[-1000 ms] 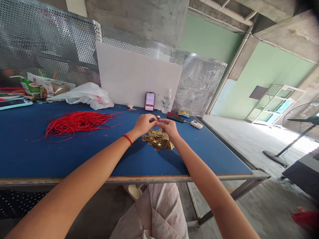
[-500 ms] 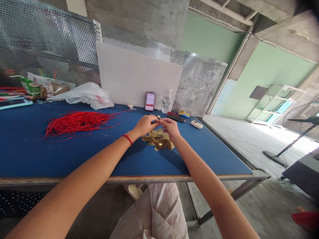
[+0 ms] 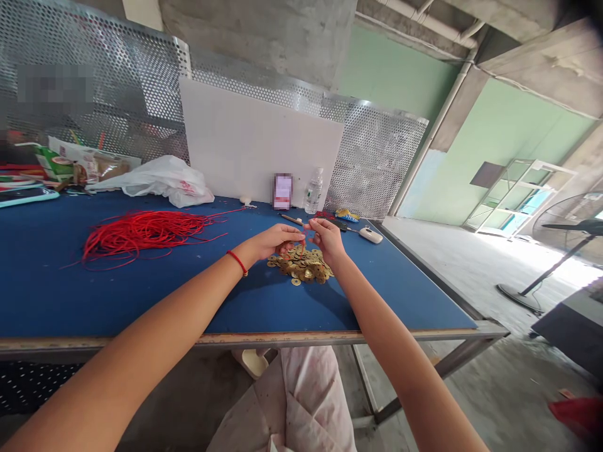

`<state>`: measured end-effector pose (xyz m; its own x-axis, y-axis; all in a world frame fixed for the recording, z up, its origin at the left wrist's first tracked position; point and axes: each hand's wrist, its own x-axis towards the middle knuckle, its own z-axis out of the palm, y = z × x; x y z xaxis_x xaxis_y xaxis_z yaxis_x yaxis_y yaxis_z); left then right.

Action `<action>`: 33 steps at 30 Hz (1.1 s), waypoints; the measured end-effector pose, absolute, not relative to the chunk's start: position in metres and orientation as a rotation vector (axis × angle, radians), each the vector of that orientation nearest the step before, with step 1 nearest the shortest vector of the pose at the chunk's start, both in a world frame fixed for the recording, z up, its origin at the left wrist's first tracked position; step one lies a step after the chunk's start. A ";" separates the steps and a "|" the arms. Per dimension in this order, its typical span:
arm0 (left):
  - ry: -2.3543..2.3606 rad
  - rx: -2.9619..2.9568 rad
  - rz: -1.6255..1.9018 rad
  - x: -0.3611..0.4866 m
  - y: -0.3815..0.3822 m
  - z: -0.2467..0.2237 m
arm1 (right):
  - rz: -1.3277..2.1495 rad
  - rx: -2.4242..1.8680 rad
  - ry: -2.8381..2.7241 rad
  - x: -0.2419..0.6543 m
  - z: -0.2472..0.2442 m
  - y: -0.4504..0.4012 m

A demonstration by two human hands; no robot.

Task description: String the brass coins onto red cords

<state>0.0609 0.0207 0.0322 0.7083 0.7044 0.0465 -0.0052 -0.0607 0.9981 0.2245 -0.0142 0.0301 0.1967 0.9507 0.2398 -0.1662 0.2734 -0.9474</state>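
A short red cord strand (image 3: pixel 302 238) hangs between the fingertips of both hands, just above a loose heap of small brass-coloured coins (image 3: pixel 299 267). It looks soft, light and limp, so it probably needs pinching close to its end, where it won't flop. The coins look hard, thin and slick, and they would likely slide apart if the heap were disturbed; one lying at the edge of the heap could be taken by its rim. Whether they have holes is too small to tell.

The left hand (image 3: pixel 276 243) reaches in from seven o'clock, palm turned partly up and fingers curled toward the strand, with a red band (image 3: pixel 237 262) around its wrist. The right hand (image 3: pixel 327 240) comes in from five o'clock, wrist raised and fingers pinched closed on the strand. Both forearms slant inward and hover over the coins without touching them.

A bundle of loose red cord (image 3: pixel 146 232) lies on the blue surface (image 3: pixel 117 301) at nine o'clock from the heap. A thin pen-like stick (image 3: pixel 291 219) lies just beyond the hands at twelve o'clock, a water bottle (image 3: pixel 314 191) stands further back, and a small white device (image 3: pixel 370 235) sits at two o'clock. A white plastic bag (image 3: pixel 160 183) rests at ten o'clock.
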 end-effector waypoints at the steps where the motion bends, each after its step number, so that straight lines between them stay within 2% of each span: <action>1: 0.608 1.517 0.659 0.061 0.021 0.033 | 0.931 -0.985 -1.092 0.224 0.030 -0.014; 7: 0.676 1.336 0.709 0.059 0.023 0.035 | 0.297 -1.253 -1.463 0.226 0.030 -0.016; 11: 0.741 1.291 0.741 0.060 0.026 0.034 | 0.071 -1.250 -1.647 0.227 0.034 -0.021; 15: 0.758 1.336 0.780 0.062 0.028 0.031 | 0.121 -1.110 -1.891 0.223 0.032 -0.024; 18: 0.760 1.363 0.779 0.062 0.028 0.030 | 0.176 -1.214 -2.006 0.221 0.028 -0.021; 26: 0.871 1.435 0.771 0.060 0.027 0.032 | 0.182 -1.343 -1.975 0.227 0.026 -0.013; 33: 0.869 1.400 0.787 0.061 0.024 0.034 | 0.362 -1.299 -1.887 0.231 0.025 -0.012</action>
